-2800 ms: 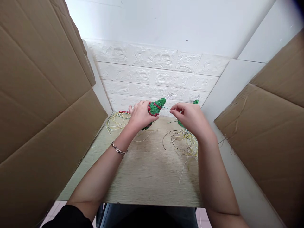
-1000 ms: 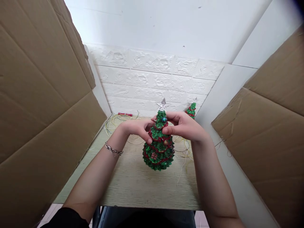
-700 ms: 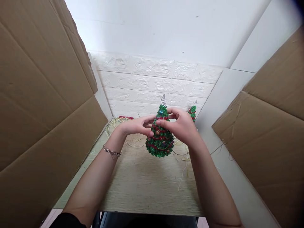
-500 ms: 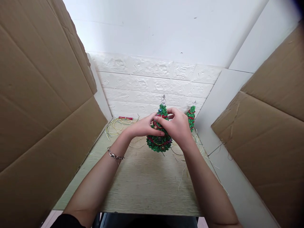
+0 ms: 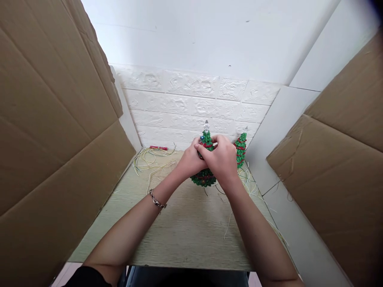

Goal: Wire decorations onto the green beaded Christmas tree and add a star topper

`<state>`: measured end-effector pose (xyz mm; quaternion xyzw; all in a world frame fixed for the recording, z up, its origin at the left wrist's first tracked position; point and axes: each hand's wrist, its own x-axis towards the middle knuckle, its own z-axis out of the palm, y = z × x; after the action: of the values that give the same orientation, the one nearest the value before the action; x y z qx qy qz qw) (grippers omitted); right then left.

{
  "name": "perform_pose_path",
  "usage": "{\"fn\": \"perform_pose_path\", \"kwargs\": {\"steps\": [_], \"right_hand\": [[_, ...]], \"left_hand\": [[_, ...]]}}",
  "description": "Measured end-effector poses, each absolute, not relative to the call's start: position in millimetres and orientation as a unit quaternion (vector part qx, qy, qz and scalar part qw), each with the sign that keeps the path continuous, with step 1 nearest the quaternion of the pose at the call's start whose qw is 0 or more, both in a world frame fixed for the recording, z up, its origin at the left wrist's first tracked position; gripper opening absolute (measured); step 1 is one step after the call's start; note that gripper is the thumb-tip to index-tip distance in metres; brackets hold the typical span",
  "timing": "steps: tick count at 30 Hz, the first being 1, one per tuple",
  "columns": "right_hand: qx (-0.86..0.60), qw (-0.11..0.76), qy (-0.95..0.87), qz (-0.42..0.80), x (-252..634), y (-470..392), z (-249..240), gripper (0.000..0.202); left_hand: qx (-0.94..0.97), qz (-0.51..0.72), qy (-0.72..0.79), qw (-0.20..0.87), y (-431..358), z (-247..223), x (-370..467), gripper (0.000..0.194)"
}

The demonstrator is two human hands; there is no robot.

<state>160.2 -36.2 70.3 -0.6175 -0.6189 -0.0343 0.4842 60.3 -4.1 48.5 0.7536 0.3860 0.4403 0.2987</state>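
Note:
A small green beaded Christmas tree (image 5: 206, 180) with red garland, small coloured balls and a clear pointed topper stands upright between my hands, above the table. My left hand (image 5: 193, 159) wraps round its left side and front, fingers closed on it. From the right, my right hand (image 5: 222, 157) grips the upper part, the thumb lying across the front beside the left hand. Both hands cover the middle of the tree, so the exact fingertip contact is hidden. A second beaded tree (image 5: 241, 149) with red garland stands behind my right hand.
Loose pale cords (image 5: 149, 157) lie at the table's back left beside a red stick-like item (image 5: 158, 148). More cords (image 5: 247, 179) lie at the right. Cardboard walls (image 5: 60, 119) flank both sides; a white brick-pattern wall (image 5: 179, 103) closes the back.
My left hand has moved right and closed further round the tree, covering more of its middle. The tree has turned or shifted slightly. My right hand stays at its upper right.

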Motion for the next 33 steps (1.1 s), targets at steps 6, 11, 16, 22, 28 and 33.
{"fn": "perform_pose_path", "kwargs": {"steps": [6, 11, 16, 22, 28, 33], "right_hand": [[-0.593, 0.515, -0.619, -0.011, 157.9, -38.2, 72.0, 0.026], [-0.553, 0.528, -0.645, 0.0, 153.4, -40.8, 73.1, 0.036], [-0.543, 0.543, -0.64, 0.01, 156.3, -26.1, 60.2, 0.052], [-0.613, 0.459, -0.633, 0.114, 163.8, 20.4, 25.1, 0.045], [-0.636, 0.224, -0.73, 0.113, 143.9, 69.8, 1.9, 0.033], [-0.583, 0.113, -0.801, 0.08, 113.1, 104.8, -8.9, 0.03]], "left_hand": [[0.75, 0.472, 0.386, 0.258, -12.9, 54.6, 61.0, 0.042], [0.748, 0.484, 0.406, 0.203, -11.7, 67.3, 49.7, 0.034], [0.702, 0.526, 0.457, 0.149, 2.6, 85.7, 19.7, 0.045], [0.653, 0.569, 0.499, 0.032, 13.3, 104.8, -26.9, 0.048], [0.62, 0.556, 0.55, -0.066, 3.7, 119.7, -54.2, 0.052], [0.603, 0.53, 0.588, -0.099, -4.5, 126.0, -62.1, 0.058]]}}
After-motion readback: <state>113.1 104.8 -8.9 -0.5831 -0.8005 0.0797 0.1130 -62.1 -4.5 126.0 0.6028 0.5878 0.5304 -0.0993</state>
